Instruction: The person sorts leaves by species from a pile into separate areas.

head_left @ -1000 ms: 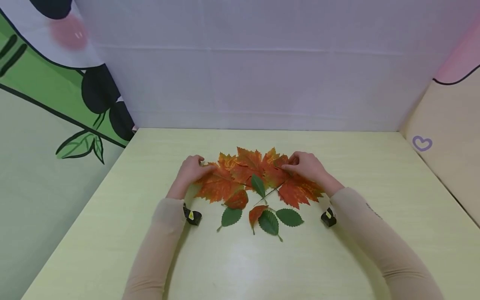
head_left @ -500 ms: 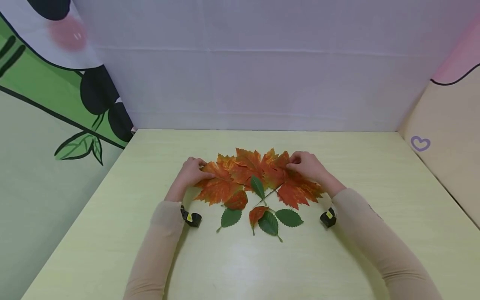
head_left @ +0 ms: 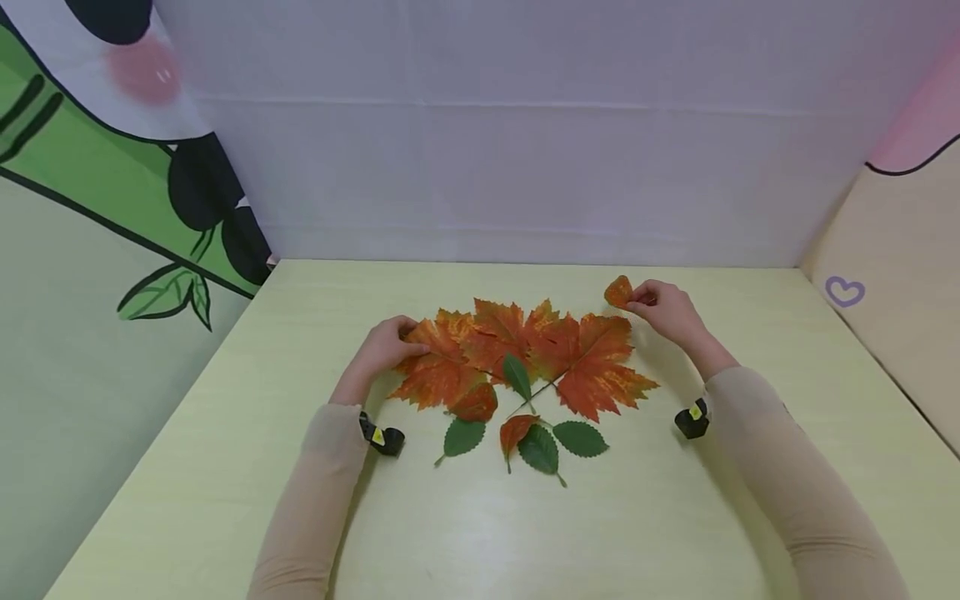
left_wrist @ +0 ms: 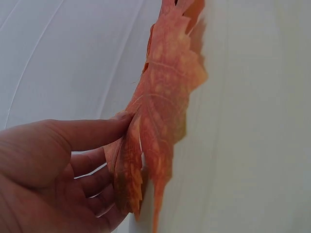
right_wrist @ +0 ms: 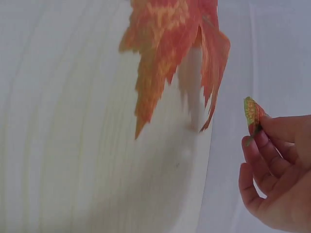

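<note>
My right hand [head_left: 670,312] pinches a small orange leaf [head_left: 618,292] between thumb and fingertips, held behind and to the right of the leaf cluster; the right wrist view shows that leaf [right_wrist: 252,115] nearly edge-on. At the cluster's left end, my left hand [head_left: 384,346] pinches the edge of an orange maple leaf [head_left: 435,371], thumb on top and fingers beneath; the same maple leaf [left_wrist: 163,97] fills the middle of the left wrist view. Overlapping maple leaves fan out between the hands, with another maple leaf [head_left: 603,367] at the right end.
A green leaf [head_left: 517,375] lies on the fan's middle. In front are small red leaves [head_left: 476,403] and several green leaves [head_left: 581,439] with short stems on the pale table [head_left: 480,542]. A light cloth wall [head_left: 480,167] stands at the back.
The right hand has lifted the small orange leaf off the fan and moved right and back with it, uncovering more of the right maple leaf. The left hand stays nearly in place.
</note>
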Demonstrator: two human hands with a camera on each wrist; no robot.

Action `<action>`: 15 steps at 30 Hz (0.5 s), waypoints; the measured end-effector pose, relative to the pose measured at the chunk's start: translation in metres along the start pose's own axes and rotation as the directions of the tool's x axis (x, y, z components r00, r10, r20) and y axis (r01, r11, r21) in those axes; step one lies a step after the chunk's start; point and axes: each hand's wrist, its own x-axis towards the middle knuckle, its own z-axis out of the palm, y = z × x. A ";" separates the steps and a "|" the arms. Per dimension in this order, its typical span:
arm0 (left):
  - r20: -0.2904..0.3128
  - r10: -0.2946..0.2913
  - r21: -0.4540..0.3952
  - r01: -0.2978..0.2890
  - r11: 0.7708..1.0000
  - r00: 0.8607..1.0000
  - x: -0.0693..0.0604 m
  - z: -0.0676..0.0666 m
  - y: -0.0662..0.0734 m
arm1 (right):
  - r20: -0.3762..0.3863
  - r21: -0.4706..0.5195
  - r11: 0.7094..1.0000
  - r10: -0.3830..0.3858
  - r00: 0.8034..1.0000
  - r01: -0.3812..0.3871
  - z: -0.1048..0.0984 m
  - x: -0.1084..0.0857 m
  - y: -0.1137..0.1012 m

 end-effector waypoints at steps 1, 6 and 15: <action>0.001 -0.001 -0.003 0.001 1.000 1.000 0.000 0.001 0.000 | -0.006 -0.001 1.000 0.007 1.000 -0.007 -0.002 0.000 0.005; 0.000 0.000 -0.001 0.000 1.000 1.000 0.000 0.003 -0.001 | -0.014 -0.005 0.999 0.048 0.999 -0.048 -0.013 0.002 0.031; -0.009 -0.007 -0.001 0.007 1.000 1.000 0.002 0.003 0.000 | -0.053 0.018 0.990 0.141 0.989 -0.140 -0.030 0.003 0.064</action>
